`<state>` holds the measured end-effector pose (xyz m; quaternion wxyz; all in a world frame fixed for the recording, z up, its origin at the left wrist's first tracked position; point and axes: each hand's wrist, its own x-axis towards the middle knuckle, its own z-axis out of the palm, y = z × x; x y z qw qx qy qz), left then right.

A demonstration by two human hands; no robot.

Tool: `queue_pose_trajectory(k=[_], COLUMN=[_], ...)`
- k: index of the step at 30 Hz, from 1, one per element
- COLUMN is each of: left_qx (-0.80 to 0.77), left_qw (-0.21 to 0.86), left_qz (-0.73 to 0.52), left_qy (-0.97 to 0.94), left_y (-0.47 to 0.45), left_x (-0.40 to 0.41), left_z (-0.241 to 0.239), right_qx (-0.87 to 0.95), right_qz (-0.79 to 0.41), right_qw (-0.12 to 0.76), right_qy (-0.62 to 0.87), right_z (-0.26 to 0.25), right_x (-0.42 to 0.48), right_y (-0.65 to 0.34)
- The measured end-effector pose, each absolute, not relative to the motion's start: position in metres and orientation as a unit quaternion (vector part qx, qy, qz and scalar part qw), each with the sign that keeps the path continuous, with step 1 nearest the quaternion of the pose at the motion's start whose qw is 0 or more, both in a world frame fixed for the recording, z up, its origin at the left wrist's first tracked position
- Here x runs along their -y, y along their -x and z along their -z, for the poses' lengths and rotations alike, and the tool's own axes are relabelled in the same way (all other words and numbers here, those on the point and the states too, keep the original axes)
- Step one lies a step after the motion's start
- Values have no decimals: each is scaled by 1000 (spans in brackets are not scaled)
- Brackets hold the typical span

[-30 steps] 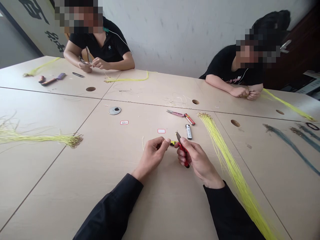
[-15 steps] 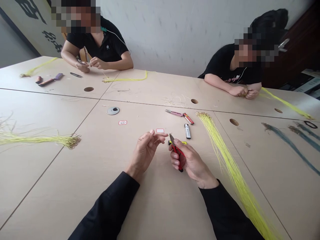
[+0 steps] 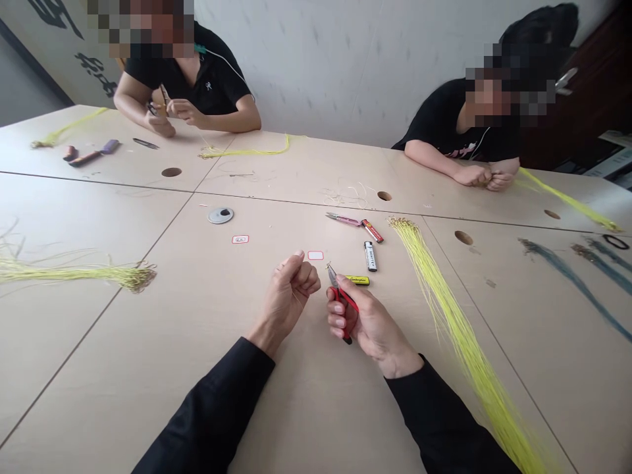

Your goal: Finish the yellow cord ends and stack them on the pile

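Note:
My left hand [image 3: 291, 299] is curled into a loose fist above the table, with a faint thin strand, probably yellow cord, showing at its fingers. My right hand [image 3: 370, 322] is shut around red-handled snips [image 3: 343, 306], whose small metal blades point up and away from me, toward my left hand. A gap of bare table separates the blades from my left fingers. Just beyond the blades lies a yellow lighter [image 3: 358, 280]. A long bundle of yellow cords [image 3: 459, 336] spreads to the right of my right hand.
Pink-handled scissors [image 3: 343, 219], a red lighter [image 3: 372, 230] and a white lighter [image 3: 370, 255] lie ahead. A second yellow bundle [image 3: 83, 276] lies left, and dark cords [image 3: 573, 286] lie right. Two co-workers [image 3: 192, 85] [image 3: 474, 131] work at the far side.
My left hand has closed from a fingertip pinch into a fist. My right hand and the snips have shifted left, uncovering more of the yellow lighter.

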<state>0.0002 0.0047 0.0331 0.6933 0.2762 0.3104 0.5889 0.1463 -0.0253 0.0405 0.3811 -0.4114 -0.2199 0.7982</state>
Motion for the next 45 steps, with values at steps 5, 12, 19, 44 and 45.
queue_pose_trajectory(k=[5,12,19,44,45], left_qx=[-323,-308,-344,-456,-454], left_qw=[673,677,633,519,524], left_qz=[-598,-605,-622,-530,-536], left_qy=[-291,-283,-307,-492,-481], left_y=[-1,-1,0,0,1], left_x=[-6,-4,-6,-8,-9], left_z=[-31,-33,-26,-12,-12], right_qx=[211,225,364,541,557], right_qz=[-797,-787,-723,-584,-564], right_qw=[375,384,381,322,319], right_qy=[424,427,447,512,520], right_z=[-41,-39,-41,-46,-50], right_x=[24,24,22,20,17], right_y=[-145,-146,-153,-164,-166])
